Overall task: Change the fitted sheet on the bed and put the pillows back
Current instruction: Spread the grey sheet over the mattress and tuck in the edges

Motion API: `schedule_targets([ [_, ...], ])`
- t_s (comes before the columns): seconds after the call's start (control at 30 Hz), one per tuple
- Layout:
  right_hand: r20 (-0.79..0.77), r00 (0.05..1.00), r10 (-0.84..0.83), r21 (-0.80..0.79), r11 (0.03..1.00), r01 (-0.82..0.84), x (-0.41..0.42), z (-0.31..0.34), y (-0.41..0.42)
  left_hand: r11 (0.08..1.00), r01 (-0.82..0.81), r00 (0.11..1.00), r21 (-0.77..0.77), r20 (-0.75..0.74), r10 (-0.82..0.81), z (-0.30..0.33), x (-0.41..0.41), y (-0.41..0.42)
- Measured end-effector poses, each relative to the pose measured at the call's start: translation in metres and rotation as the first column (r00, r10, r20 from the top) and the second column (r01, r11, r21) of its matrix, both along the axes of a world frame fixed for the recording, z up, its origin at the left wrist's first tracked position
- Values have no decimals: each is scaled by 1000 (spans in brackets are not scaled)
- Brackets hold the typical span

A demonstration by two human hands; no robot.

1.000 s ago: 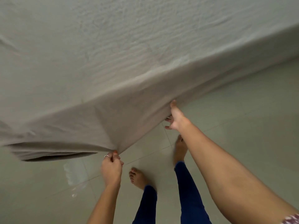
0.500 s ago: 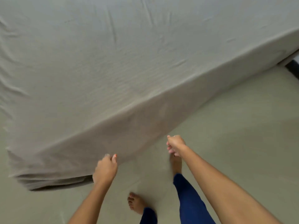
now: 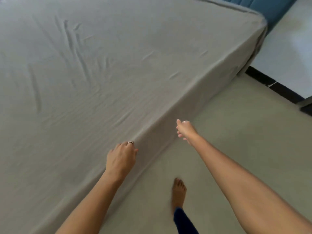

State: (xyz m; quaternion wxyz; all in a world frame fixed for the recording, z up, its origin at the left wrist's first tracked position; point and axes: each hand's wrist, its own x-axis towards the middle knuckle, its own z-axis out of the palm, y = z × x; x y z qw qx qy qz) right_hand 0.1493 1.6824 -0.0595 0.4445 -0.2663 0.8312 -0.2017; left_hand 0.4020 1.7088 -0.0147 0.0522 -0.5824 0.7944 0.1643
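Grey fitted sheet (image 3: 118, 68) hides the mattress; fingers of both hands blurred.

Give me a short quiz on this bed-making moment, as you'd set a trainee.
1. True or false: pillows lie on the grey fitted sheet.
2. Which hand wears a ring: the left hand or the right hand?
3. Multiple choice: the blue padded headboard shows at the A) top right, B) bottom left, C) centre.

Key: 1. False, none are in view. 2. Left hand. 3. A.
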Motion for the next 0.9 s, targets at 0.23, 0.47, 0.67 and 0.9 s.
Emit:
schedule_targets([
  [0.23,13,985,-173,-37,984,174,-103,-20,-109,948,303,952,-94,58,-299,-28,-142,-108],
  [0.47,77,968,-237,-54,969,241,-127,-49,-140,953,302,947,-34,126,-295,-43,-195,-142],
  [0.67,-93,992,-91,-92,992,82,-136,-35,-121,902,427,899,68,74,-431,-41,-199,-151],
  [0.9,-248,958,144,77,989,-129,-181,-29,-106,806,574,768,142,248,-591,-15,-234,-172],
])
